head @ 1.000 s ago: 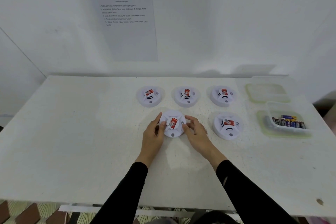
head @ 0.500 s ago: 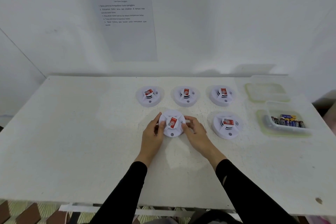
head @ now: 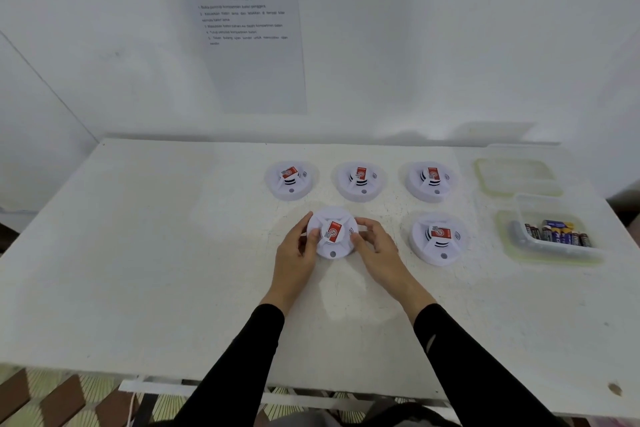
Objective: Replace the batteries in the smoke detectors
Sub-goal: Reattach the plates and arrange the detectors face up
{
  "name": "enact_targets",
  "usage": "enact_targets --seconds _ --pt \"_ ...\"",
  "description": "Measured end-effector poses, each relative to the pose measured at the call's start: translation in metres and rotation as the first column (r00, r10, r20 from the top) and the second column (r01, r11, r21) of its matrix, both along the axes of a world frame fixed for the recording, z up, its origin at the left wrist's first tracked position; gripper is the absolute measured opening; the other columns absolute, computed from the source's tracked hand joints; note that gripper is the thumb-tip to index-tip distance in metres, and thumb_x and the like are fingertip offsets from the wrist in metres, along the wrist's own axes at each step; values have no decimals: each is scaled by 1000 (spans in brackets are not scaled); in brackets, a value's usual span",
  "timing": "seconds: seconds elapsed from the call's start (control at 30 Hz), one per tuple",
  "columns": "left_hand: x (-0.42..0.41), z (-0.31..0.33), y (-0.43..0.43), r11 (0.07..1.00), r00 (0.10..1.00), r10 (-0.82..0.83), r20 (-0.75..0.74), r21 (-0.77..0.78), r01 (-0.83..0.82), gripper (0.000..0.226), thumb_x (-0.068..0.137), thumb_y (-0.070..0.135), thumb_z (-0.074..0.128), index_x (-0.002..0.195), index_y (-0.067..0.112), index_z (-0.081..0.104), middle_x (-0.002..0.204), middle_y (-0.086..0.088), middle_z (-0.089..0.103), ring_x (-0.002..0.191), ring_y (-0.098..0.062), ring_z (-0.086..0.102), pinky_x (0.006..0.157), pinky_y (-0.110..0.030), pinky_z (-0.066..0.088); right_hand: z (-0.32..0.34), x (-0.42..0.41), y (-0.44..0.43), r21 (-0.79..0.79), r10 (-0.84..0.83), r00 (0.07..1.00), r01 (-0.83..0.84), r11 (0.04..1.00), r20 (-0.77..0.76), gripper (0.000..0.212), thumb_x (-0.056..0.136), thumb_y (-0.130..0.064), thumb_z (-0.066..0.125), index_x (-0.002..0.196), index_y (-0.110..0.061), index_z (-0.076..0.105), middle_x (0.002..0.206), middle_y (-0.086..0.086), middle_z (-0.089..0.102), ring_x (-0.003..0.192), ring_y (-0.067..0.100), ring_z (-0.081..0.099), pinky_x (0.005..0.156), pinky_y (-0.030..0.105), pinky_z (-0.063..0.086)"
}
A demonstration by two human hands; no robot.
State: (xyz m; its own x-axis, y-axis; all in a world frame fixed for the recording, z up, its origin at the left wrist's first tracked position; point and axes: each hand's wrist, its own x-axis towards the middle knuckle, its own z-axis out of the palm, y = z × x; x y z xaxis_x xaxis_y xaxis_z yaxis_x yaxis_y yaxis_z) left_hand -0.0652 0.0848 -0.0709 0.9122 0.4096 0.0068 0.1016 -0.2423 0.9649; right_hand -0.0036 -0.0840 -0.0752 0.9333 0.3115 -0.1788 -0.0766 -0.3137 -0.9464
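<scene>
Both hands clasp the front-row smoke detector at centre frame, ready to open it.

The left hand (head: 294, 255) and right hand (head: 375, 248) are closed from either side on a round white plastic smoke detector with a red label (head: 331, 231), fingertips on its rim, thumbs resting on the top face; it sits on the white table (head: 138, 253) just below middle frame. It looks light, rigid and smooth, so a firm grip on the outer rim seems best for turning it over or twisting it open, without pressing on the raised centre. Just right lies a second identical detector (head: 437, 238); three more detectors (head: 360, 180) line the row behind. At the right edge, a clear plastic tub of batteries (head: 554, 236) stands below a clear flat lid (head: 516, 177).
</scene>
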Motion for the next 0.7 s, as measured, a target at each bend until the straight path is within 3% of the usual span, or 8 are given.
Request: enact_targets --seconds 0.17,0.33,0.53,0.63,0.7 --pt "0 1 -1 1000 1000 5 4 13 -5 39 102 28 53 141 24 54 133 10 63 117 5 57 90 -4 43 3 -1 0 10 5 1000 -5 1000 -4 34 81 -65 49 115 -59 48 108 -20 67 122 17 50 106 51 37" --pt "-1 2 -2 1000 1000 2 9 3 -2 38 103 28 52 141 24 54 130 12 64 112 15 56 88 -3 42 8 -4 0 12 12 1000 -12 1000 7 39 84 -64 49 122 -55 47 113 -19 65 124 18 48 105 51 39" --pt "-1 2 -1 1000 1000 4 16 27 -4 39 103 28 52 141 24 53 127 14 63 114 11 56 90 -6 43 9 -6 0 8 9 1000 -9 1000 26 39 85 -64 50 123 -56 48 112 -19 66 124 16 49 106 51 38" --pt "0 0 -1 994 998 45 46 99 -49 37 102 25 52 139 20 56 124 9 62 116 -1 56 95 -12 43 11 -6 0 -6 8 999 -8 1000 36 36 87 -59 51 123 -57 48 112 -20 66 124 15 49 107 50 38" --pt "1 -1 -1 982 995 77 67 168 -88 37 102 21 54 138 17 58 125 2 57 116 -7 52 94 -4 37 12 -6 1 5 2 999 -2 1000 54 31 91 -52 53 122 -56 49 113 -17 65 120 10 52 107 48 39"
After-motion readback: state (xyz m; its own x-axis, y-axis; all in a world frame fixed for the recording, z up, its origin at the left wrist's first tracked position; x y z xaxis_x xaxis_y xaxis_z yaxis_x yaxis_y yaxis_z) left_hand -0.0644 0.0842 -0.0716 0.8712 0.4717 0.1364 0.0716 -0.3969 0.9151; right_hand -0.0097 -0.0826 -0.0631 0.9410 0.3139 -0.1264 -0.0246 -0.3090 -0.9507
